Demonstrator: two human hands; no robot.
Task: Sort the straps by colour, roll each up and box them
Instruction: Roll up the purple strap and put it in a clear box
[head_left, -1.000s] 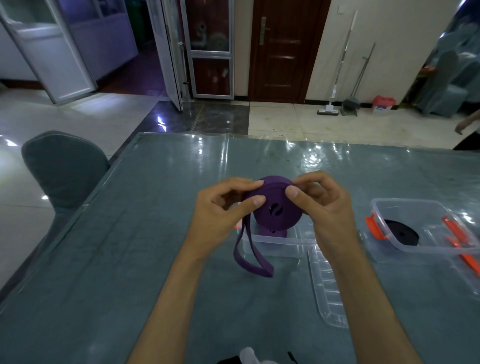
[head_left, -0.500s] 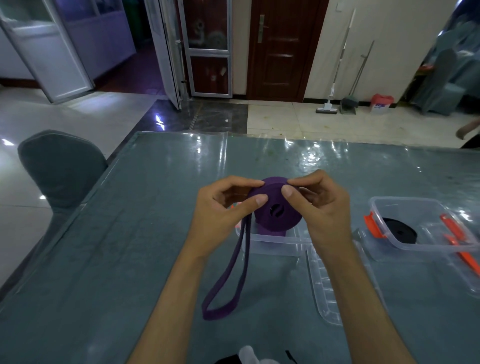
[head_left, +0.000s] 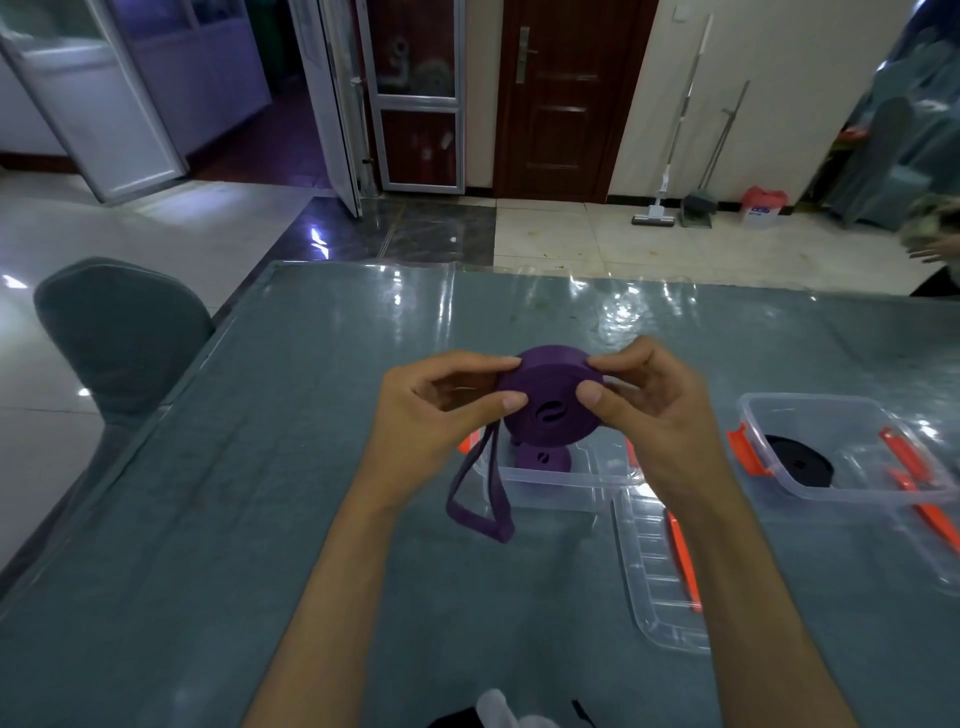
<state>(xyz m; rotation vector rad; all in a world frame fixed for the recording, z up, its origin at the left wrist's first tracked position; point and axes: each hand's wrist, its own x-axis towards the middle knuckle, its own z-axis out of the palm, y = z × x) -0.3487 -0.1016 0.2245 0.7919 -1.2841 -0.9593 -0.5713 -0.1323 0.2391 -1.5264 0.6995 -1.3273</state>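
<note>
Purple strap roll (head_left: 548, 402) between both hands

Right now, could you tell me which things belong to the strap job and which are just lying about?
Job: purple strap roll in both hands, left hand, right hand; purple box; black-strap box; lid.
Lying about: chair, mop, dustpan.

Matt purple strap (head_left: 550, 402), clear glossy plastic box (head_left: 566, 480), shiny table cover (head_left: 311, 415)
</note>
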